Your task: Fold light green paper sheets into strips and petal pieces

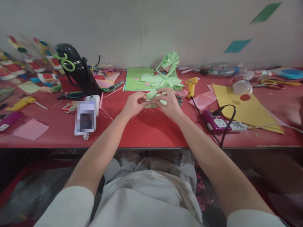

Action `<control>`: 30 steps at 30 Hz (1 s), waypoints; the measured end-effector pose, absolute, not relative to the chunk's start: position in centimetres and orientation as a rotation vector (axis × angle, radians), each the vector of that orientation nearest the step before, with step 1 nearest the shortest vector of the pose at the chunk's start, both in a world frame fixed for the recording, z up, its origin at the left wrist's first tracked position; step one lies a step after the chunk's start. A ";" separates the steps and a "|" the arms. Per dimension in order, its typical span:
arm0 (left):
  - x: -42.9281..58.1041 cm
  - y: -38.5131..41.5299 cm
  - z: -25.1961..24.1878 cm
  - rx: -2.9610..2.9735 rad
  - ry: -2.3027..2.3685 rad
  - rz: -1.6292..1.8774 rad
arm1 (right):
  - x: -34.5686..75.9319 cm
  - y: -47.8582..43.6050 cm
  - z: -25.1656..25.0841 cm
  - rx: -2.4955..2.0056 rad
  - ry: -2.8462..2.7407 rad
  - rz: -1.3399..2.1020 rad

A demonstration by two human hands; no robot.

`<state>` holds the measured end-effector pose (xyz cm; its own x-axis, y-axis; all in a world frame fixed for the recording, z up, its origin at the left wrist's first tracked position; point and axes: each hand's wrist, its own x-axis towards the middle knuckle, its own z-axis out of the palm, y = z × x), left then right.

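My left hand (136,104) and my right hand (167,102) meet over the red table (151,132). Between them is a small piece of light green paper (151,94), pinched by the fingertips of both hands; its exact folds are partly hidden by my fingers. Just behind lie folded light green paper pieces (163,81) on green sheets (132,78). A pleated green paper flower shape (170,61) stands on top at the back. Grey scissor handles (179,100) show beside my right hand.
A yellow glue gun (192,85) stands to the right, its cord running past a purple power strip (214,121). Yellow paper (246,110) and a plastic bottle (241,85) lie farther right. Leftward are a phone (85,118), a black flask (78,69) and pink paper (32,129).
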<state>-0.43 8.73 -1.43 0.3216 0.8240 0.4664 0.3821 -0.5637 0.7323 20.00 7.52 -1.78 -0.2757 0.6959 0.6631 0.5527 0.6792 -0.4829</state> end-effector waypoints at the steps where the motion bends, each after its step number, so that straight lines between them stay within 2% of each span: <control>1: -0.4 8.7 -1.4 2.074 1.057 1.190 | 19.9 7.5 -1.8 -0.953 -1.937 0.202; 7: -0.1 8.7 -1.7 2.034 1.032 1.257 | 19.6 8.0 -3.0 -0.913 -1.758 0.440; 11: -0.2 8.5 -1.8 2.048 0.988 1.266 | 19.6 8.1 -3.0 -0.869 -1.851 0.352; 20: -0.8 8.7 -1.6 2.478 1.031 1.024 | 19.5 7.9 -2.9 -0.902 -2.182 0.119; 25: -0.7 8.5 -1.6 2.492 1.143 0.743 | 19.4 7.9 -2.9 -0.974 -2.340 0.302; 30: -1.1 8.5 -1.6 2.400 1.088 0.677 | 20.0 7.5 -2.5 -0.994 -2.331 0.496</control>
<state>-1.11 8.54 -1.65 0.5761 0.7762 0.2563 0.5729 -0.6070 0.5508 20.02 7.50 -2.48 -0.5737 0.7442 0.3420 0.5403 0.6577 -0.5248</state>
